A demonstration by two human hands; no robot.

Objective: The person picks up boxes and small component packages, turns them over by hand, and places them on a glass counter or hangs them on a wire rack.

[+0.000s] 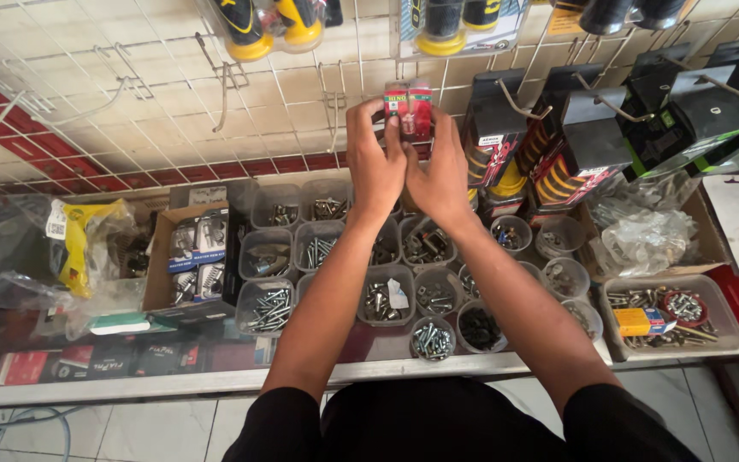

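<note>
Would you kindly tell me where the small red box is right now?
In the head view, the small red box sits upper centre, held up between the left hand and right hand against the wire rack, above the containers of screws.

Both arms stretched forward and up, forearms bare, dark sleeves at the elbows. Left hand (375, 162) and right hand (440, 175) raised side by side, thumbs touching, backs toward the camera. Fingers of both curled around a small red pack (409, 109), pinching it from either side at fingertip level.
</note>
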